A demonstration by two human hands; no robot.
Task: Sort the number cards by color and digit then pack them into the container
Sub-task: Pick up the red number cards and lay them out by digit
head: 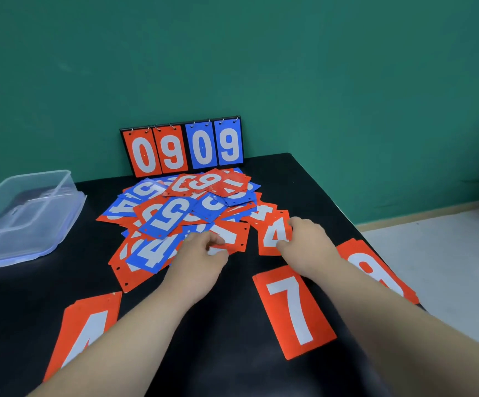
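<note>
Head-worn view, looking forward and down, close over table (304,179)

Plain room: teal wall (347,67), black table (304,190)

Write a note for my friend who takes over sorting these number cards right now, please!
Left hand: fingers pinch a red card at the pile's near edge.
Right hand: pinches a red 4 card.
Started near you: red 4 stack, red 7 stack, red 8 stack.
Mixed pile of red and blue cards is unsorted.
Clear container at left: no cards seen inside.
Left to do: finish sorting, then pack.
</note>
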